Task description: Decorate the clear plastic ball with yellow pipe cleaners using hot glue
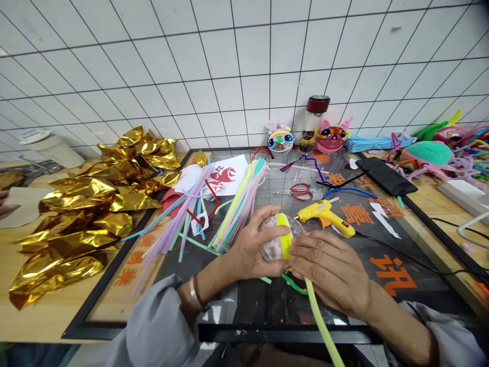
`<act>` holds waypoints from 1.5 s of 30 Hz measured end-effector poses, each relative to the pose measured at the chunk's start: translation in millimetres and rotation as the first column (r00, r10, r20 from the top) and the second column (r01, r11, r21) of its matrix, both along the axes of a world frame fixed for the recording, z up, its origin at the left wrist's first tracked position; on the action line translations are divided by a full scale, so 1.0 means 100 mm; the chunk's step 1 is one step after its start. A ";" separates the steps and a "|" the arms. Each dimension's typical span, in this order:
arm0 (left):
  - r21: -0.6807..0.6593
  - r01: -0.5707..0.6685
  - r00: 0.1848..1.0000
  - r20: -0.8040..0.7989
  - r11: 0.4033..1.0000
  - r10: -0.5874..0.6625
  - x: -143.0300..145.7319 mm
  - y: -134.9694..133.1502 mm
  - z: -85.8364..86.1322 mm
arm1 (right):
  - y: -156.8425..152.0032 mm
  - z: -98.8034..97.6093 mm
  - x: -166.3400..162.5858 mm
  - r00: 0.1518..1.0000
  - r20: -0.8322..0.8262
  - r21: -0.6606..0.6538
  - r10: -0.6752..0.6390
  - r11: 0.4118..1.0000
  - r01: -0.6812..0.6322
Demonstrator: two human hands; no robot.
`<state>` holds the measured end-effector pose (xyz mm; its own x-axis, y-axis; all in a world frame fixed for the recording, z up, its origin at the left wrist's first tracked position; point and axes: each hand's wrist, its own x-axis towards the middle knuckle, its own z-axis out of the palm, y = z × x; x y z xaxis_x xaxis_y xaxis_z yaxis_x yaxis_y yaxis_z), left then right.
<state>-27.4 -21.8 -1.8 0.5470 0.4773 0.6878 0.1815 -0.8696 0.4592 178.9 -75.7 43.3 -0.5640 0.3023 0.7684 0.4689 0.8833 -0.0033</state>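
Foil (87, 193): crinkled, metallic gold, high gloss | Held ball (269, 250): clear, shiny, plastic-looking shell | Yellow strip (319, 321): matt, even-surfaced | Glue gun (328, 215): smooth yellow plastic | Bottle (310, 125): transparent, smooth, glass-like | Tabletop (38, 326): pale wood grain, low sheen | Panel (252, 306): dark, glassy, mirror-like | Wall (252, 46): smooth, white, glazed-looking tile | Bracelet (194, 291): polished silvery metal | Sleeve (160, 326): matt grey cloth

A craft workshop is suggested: from the near middle of the table (34, 306), a yellow glue gun (324, 213) is laid at one o'clock, pastel strips (179, 216) are heaped at eleven, an animal-faced ornament (280, 141) is stood at twelve.
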 end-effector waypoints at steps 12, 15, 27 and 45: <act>-0.053 0.057 0.984 -0.163 0.997 -0.065 -0.04 0.02 0.09 | 0.01 -0.09 0.02 1.000 -0.013 -0.007 0.019 1.000 -0.019; -0.065 0.059 0.983 -0.172 0.996 -0.069 -0.03 0.02 0.08 | 0.01 -0.11 0.02 1.000 -0.013 -0.005 0.006 1.000 -0.006; -0.230 -0.080 0.996 0.027 0.970 0.088 0.02 0.10 -0.03 | 0.06 -0.14 -0.05 0.991 -0.131 -0.095 0.010 0.995 -0.022; -0.848 0.257 0.894 0.391 0.464 0.220 0.05 0.13 0.13 | 0.70 -0.29 0.25 0.769 -0.488 -0.587 -0.413 0.807 0.061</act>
<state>-22.7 -9.0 10.9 0.3586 0.9318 0.0560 -0.2301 0.0301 0.9727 204.0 -5.7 14.2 0.0736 0.8010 0.5941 0.4123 0.5180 -0.7495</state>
